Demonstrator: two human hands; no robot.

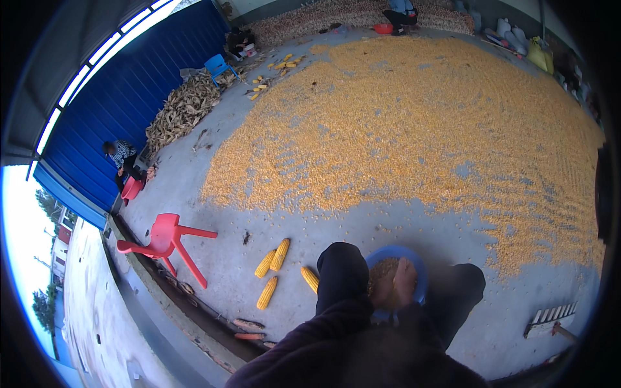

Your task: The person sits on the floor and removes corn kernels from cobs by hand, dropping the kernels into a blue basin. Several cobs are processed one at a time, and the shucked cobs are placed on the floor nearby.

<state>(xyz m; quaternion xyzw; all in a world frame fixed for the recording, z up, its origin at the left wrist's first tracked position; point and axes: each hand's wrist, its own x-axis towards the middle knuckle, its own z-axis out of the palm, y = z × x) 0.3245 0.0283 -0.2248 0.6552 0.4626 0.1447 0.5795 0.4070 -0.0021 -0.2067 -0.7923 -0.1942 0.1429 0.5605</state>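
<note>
Between my knees stands a round blue basin (pixel 421 277) with a brownish, grainy layer inside. My right hand (pixel 405 282) is over its right side, the fingers curled in; what they hold, if anything, is hidden. My left hand (pixel 381 294) is low at the basin's left side, dim and smeared, so its fingers cannot be made out. Left of my knee lies one yellow corn cob (pixel 310 279). Farther left, a few more corn cobs (pixel 266 293) lie on the concrete.
A red plastic chair (pixel 167 236) stands at left. Loose corn kernels (pixel 401 136) cover much of the floor ahead. A rake (pixel 550 320) lies at lower right. Husks (pixel 184 107) are heaped by the blue wall. A person (pixel 123 155) sits beside a red basin (pixel 132 189); others are farther back.
</note>
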